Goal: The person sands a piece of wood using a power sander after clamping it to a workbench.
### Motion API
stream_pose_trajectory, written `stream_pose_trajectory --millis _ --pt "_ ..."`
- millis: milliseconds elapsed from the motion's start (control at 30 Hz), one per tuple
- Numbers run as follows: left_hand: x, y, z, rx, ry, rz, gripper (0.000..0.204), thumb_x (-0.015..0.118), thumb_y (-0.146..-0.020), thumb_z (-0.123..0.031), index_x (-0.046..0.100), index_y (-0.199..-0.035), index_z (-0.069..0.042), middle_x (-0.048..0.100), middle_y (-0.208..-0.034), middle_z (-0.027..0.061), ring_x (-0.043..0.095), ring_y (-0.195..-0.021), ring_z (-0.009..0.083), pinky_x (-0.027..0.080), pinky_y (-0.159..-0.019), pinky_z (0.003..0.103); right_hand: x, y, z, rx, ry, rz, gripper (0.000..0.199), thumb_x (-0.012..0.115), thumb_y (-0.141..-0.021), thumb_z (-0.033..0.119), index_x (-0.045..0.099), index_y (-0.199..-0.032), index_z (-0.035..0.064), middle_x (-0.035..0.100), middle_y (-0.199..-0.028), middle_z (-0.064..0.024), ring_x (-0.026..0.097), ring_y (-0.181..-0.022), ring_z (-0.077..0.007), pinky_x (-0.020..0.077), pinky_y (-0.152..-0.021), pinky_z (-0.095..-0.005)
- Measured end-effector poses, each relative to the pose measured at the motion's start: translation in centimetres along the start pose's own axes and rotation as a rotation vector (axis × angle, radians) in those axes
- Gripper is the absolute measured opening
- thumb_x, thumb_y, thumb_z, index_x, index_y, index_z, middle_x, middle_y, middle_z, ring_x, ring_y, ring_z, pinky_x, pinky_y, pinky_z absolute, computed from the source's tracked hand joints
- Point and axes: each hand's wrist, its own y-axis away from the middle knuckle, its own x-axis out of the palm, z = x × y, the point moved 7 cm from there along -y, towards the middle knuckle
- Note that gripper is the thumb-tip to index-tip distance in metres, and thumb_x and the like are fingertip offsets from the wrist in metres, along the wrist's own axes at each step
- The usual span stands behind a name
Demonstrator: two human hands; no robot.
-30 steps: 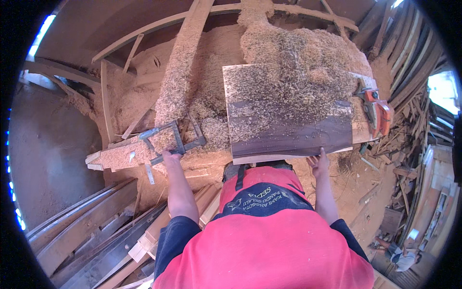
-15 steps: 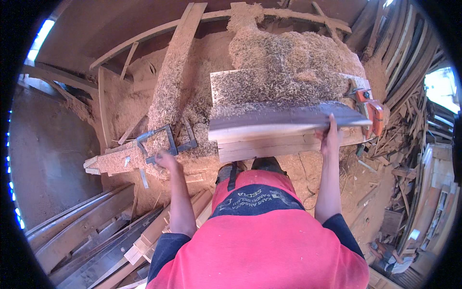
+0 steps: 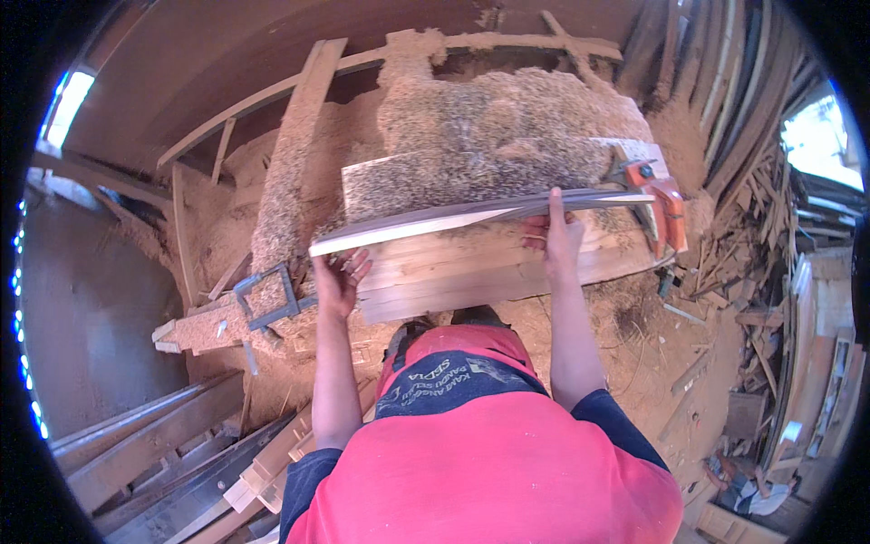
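A long, slightly curved wooden board [image 3: 453, 218], pale along its near edge and grey-brown on its face, is raised on edge over the workbench in both hands. My left hand [image 3: 337, 281] holds its left end from below, with the fingers partly spread under it. My right hand [image 3: 560, 238] grips it right of the middle, one digit over the top edge and the other fingers on the near side. Beneath the board lie pale wooden planks [image 3: 471, 267]. The board's right end reaches an orange and black tool [image 3: 669, 216].
A metal clamp [image 3: 267, 297] sits on a shavings-covered beam at the left. Wood shavings [image 3: 507, 109] are heaped behind the board. Timber lengths [image 3: 136, 453] are stacked at the lower left, with more timber [image 3: 743, 91] leaning at the right. A person [image 3: 752, 485] is at the far lower right.
My left hand has moved from the clamp to the board's left end. The board has turned up more on edge and moved left, its left end nearer me. The whole view has shifted slightly.
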Motion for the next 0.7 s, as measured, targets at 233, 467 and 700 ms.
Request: stream_pose_trajectory --millis 233,467,700 --pt "2.4 0.0 0.3 -0.036 0.197 0.137 0.061 0.049 -0.101 -0.055 0.057 -0.129 -0.001 0.067 -0.123 0.018 0.068 -0.109 0.0353 0.059 -0.092 0.049 -4.0 -0.3 -1.9 0.222 -0.033 0.148 0.07 0.059 -0.092 0.066 0.065 -0.096 -0.0035 0.07 -0.078 -0.0164 0.073 -0.065 -0.0243 0.0587 -0.047 -0.0346" --pt "-4.7 0.8 1.5 -0.171 0.032 -0.044 0.044 0.066 -0.092 -0.022 0.057 -0.128 0.002 0.068 -0.121 0.0162 0.067 -0.108 0.03 0.058 -0.094 0.04 -7.9 1.6 -7.1 0.346 -0.03 0.327 0.05 0.064 -0.095 0.043 0.059 -0.117 -0.0013 0.069 -0.092 -0.0134 0.072 -0.073 -0.0222 0.0587 -0.051 -0.0332" --pt "-13.1 21.6 5.4 0.091 0.086 -0.333 0.055 0.069 -0.087 -0.028 0.058 -0.134 -0.001 0.065 -0.124 0.0129 0.061 -0.114 0.028 0.047 -0.101 0.041 -7.8 7.3 -4.0 0.324 0.183 0.754 0.041 0.06 -0.1 0.032 0.057 -0.119 -0.0038 0.069 -0.096 -0.0146 0.071 -0.076 -0.0212 0.0606 -0.06 -0.0336"
